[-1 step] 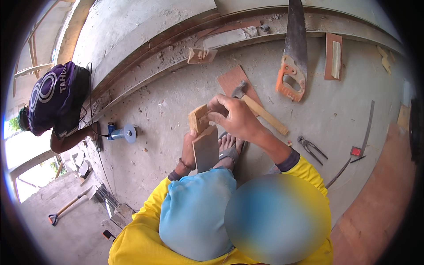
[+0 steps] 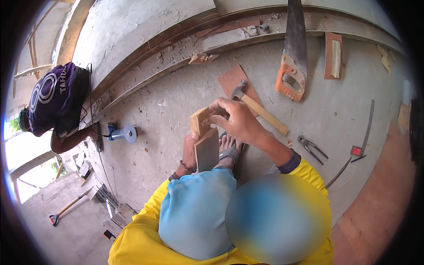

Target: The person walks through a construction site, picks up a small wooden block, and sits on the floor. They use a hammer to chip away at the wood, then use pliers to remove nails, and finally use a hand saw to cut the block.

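From afar, I see the left hand (image 2: 189, 148) clamped on the rectangular tan wooden block (image 2: 197, 122), at the far end of a flat grey board (image 2: 207, 153) whose long axis points toward the blue-clothed leg (image 2: 194, 212). The right hand (image 2: 234, 117) meets the block's right side, pinch unclear.

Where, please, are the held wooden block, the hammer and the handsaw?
Wooden block (image 2: 197, 124), head view: its side face.
Hammer (image 2: 264, 114), head view: its wooden handle.
Handsaw (image 2: 295, 47), head view: its metal blade.
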Tool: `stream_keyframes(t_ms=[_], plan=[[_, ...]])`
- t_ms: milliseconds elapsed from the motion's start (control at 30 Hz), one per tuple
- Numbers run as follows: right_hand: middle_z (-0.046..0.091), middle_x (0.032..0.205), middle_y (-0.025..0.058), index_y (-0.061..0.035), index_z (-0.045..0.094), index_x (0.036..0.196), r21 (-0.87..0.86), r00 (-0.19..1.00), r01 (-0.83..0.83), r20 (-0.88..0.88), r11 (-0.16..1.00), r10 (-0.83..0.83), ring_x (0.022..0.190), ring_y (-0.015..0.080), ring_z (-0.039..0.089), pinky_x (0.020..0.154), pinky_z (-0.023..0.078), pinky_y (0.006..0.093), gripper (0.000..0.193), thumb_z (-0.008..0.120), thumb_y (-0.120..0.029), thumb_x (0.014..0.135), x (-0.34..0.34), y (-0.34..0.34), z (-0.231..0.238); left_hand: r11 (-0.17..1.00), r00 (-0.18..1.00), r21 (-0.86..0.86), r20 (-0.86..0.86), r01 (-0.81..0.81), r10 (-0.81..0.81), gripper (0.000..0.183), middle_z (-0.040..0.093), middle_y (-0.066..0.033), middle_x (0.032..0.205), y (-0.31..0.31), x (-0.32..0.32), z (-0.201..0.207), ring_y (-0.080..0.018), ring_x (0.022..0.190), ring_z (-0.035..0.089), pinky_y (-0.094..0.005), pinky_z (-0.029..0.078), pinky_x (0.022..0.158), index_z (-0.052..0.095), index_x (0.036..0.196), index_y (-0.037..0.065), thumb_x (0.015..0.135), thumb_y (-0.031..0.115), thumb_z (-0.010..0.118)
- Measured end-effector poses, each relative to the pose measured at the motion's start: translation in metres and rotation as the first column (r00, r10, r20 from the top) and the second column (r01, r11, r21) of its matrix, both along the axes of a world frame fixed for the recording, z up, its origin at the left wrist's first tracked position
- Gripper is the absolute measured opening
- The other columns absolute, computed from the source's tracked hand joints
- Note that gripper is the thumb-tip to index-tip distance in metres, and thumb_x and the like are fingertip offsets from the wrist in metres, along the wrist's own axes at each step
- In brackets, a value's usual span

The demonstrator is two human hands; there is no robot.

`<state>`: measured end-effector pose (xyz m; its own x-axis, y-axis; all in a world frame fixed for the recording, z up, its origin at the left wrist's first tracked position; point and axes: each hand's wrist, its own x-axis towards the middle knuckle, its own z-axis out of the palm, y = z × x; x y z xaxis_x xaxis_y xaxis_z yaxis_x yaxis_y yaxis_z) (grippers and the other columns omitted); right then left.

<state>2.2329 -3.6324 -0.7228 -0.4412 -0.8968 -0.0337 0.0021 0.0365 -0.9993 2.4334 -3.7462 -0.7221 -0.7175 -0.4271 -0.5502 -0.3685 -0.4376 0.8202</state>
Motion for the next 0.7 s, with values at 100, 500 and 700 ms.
stream_keyframes(t_ms=[100,500,700], plan=[[0.063,0.086,0.0173,0.0026,0.062,0.106,-0.032,1.0,-0.019,0.0,0.999,0.019,0.081,0.0296,0.067,0.071,0.051,0.0392,0.031,0.074,-0.02,0.088,0.002,0.019,0.012,0.928,0.988,-0.338,0.059,0.156,-0.145,0.073,0.069,-0.0114,0.105,0.006,0.001,0.011,-0.0168,0.095,0.066,-0.0311,0.055,0.08,0.063,0.121,-0.002,0.099,0.064,0.04],[0.062,0.077,0.0162,0.0011,0.062,0.083,0.32,0.946,0.277,-0.257,0.906,-0.199,0.071,0.0345,0.062,0.064,0.049,0.0422,0.015,0.072,-0.01,0.085,0.001,0.1,0.04,0.961,0.98,0.224,-0.082,-0.161,0.184,0.067,0.067,-0.0075,0.107,-0.021,0.013,-0.025,-0.0175,0.092,0.065,-0.0342,0.056,0.081,0.058,0.127,0.006,0.101,0.064,0.037],[0.068,0.106,0.0201,0.0,0.058,0.125,-0.128,0.852,0.423,-0.281,0.897,-0.442,0.09,0.0296,0.069,0.08,0.053,0.0399,0.042,0.07,-0.018,0.089,-0.054,0.051,0.022,0.941,0.955,0.235,-0.112,-0.244,0.275,0.063,0.064,-0.0057,0.106,-0.021,-0.02,-0.044,-0.0171,0.09,0.064,-0.0336,0.056,0.08,0.057,0.126,0.006,0.104,0.06,0.032]])
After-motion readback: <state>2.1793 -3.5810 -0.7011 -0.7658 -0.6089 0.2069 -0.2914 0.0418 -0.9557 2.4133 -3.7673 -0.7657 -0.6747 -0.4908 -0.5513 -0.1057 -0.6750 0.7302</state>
